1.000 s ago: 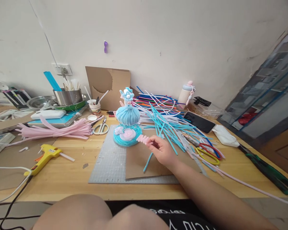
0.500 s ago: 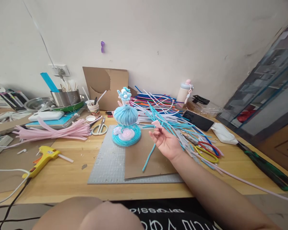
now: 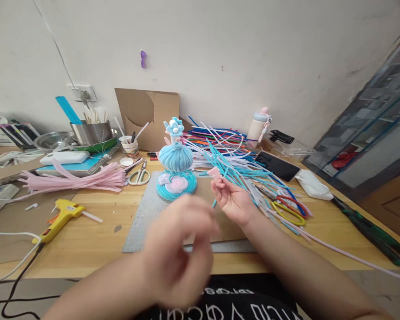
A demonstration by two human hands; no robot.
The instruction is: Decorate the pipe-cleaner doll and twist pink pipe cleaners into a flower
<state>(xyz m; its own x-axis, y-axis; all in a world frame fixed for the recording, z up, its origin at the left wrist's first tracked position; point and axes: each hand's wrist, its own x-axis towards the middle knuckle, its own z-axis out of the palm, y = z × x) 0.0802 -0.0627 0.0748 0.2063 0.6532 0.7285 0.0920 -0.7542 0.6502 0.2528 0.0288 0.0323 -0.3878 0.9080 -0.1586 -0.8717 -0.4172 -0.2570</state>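
My right hand [image 3: 233, 200] pinches a small pink fuzzy piece [image 3: 214, 172] between thumb and fingers, over the right part of a brown cardboard sheet [image 3: 228, 229]. My left hand [image 3: 183, 249] is raised in front of the grey cutting mat [image 3: 136, 226], blurred by motion, its fingers curled; whether it holds anything cannot be made out. Behind it stands a blue pipe-cleaner figure [image 3: 175, 158] with a pleated skirt and flowers on top, on a round blue base [image 3: 162, 190] with a pink swirl. Blue and white pipe cleaners [image 3: 216, 158] lie behind my right hand.
At left are a yellow glue gun [image 3: 62, 218], a pink pipe-cleaner bundle [image 3: 76, 180] and white-handled scissors [image 3: 139, 176]. To the right lie yellow-handled scissors [image 3: 288, 213], a black phone [image 3: 276, 166], a white packet [image 3: 315, 184] and green-black pliers-like handles [image 3: 370, 231]. A bottle [image 3: 256, 129] stands behind.
My left hand has risen from the lower edge to in front of the mat. My right hand keeps the pink piece, its fingers drawn closer together. The view has shifted slightly.
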